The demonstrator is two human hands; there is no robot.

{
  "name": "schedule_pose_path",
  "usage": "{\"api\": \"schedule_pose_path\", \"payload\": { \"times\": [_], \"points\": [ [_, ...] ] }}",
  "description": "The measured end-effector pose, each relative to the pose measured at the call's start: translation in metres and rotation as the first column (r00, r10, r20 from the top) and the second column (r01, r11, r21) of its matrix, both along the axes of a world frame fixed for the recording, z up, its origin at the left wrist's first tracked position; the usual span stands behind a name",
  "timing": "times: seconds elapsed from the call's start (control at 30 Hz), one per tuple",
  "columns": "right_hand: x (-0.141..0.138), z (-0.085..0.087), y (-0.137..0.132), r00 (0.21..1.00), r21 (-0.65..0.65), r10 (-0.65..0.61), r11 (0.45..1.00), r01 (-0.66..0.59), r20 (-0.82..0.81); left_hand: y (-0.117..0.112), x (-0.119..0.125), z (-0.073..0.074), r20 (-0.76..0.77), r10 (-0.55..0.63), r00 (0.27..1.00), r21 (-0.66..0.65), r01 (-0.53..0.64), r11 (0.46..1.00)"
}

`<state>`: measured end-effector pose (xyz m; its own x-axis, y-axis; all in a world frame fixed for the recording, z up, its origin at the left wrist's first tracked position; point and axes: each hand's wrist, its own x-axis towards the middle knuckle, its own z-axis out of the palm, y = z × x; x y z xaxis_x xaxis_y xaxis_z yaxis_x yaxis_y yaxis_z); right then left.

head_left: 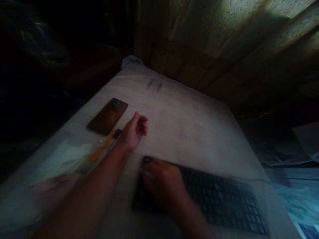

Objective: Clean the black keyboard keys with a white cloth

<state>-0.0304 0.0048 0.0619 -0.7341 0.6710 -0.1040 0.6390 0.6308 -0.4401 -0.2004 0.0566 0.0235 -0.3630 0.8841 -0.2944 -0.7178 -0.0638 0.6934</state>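
A black keyboard (221, 199) lies across the near right of the pale table. Over its left end is my right hand (161, 177), blurred, with the fingers curled down and pressed together. What they grip, if anything, is hidden. My left hand (134, 131) rests on the tabletop beyond the keyboard, palm turned to the right. Its fingers are loosely bent, with nothing visible in them. Beside that wrist lies an orange strip-like item (101, 149) with a black block at its far end; its kind is unclear. A dark phone (107, 116) lies back up to the left.
A crumpled clear plastic bag (67, 156) lies at the table's left edge, near a blurred pinkish thing (56, 186). The keyboard's cable (254, 179) runs off the right edge. A patterned curtain (211, 30) hangs behind the table (184, 116). The surroundings are dark.
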Motion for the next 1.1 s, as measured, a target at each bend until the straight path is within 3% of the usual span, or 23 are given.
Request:
{"api": "schedule_pose_path", "payload": {
  "times": [0.1, 0.17, 0.27, 0.5, 0.8, 0.97, 1.1],
  "points": [
    [0.019, 0.0, 0.003, 0.972, -0.054, -0.101, 0.994, 0.092, -0.212, 0.0, 0.0, 0.0, -0.004, 0.002, 1.0, 0.003, -0.002, 1.0],
    [0.03, -0.002, 0.005, 0.948, -0.043, -0.189, 0.982, 0.184, -0.255, 0.0, 0.001, 0.0, -0.01, -0.001, 1.0, 0.006, 0.001, 1.0],
    [0.033, -0.006, 0.004, 0.946, -0.029, -0.234, 0.972, 0.234, -0.226, 0.0, 0.001, 0.0, -0.019, -0.008, 1.0, 0.008, 0.008, 1.0],
    [0.011, -0.012, -0.003, 0.974, 0.027, -0.187, 0.981, 0.192, -0.131, 0.001, 0.001, -0.001, -0.022, -0.01, 1.0, 0.011, 0.011, 1.0],
    [0.009, -0.012, -0.008, 0.975, 0.042, -0.214, 0.975, 0.216, -0.061, 0.0, 0.0, 0.0, -0.017, -0.015, 1.0, 0.002, 0.015, 1.0],
    [0.01, -0.014, -0.012, 0.972, 0.027, -0.21, 0.976, 0.214, -0.103, 0.001, 0.001, 0.001, -0.019, -0.014, 1.0, 0.003, 0.014, 1.0],
    [0.021, -0.012, -0.008, 0.942, -0.065, -0.271, 0.963, 0.263, -0.198, 0.001, 0.001, 0.0, -0.018, -0.016, 1.0, 0.002, 0.016, 1.0]
  ]
}}
